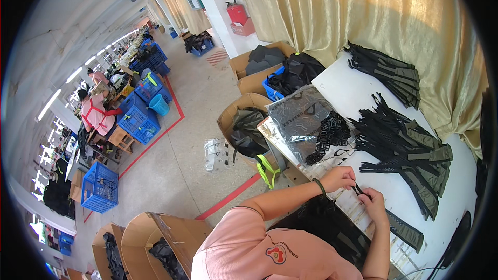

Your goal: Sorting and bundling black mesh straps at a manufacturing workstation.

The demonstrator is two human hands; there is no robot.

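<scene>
Over the near edge of the white table (pixel 340 70), my left hand (pixel 340 178) pinches the thin end of a black strap. My right hand (pixel 375 206) is closed on the same strap, a short way to the right and nearer my body. From beneath the right hand runs a wide dark grey-green strap piece (pixel 406 231), lying on the table; it looks joined to the strap. What sits between my left fingertips is too small to make out. Just beyond my hands lies a heap of small black plastic buckles (pixel 332 134), partly on a clear plastic bag (pixel 298 116).
Fanned bundles of black and grey-green strap pieces (pixel 407 148) cover the table's right part; another bundle (pixel 386 75) lies farther back. A carton (pixel 228 111) of dark fabric and a blue crate (pixel 272 91) stand left of the table. Open cartons (pixel 174 238) stand at lower left.
</scene>
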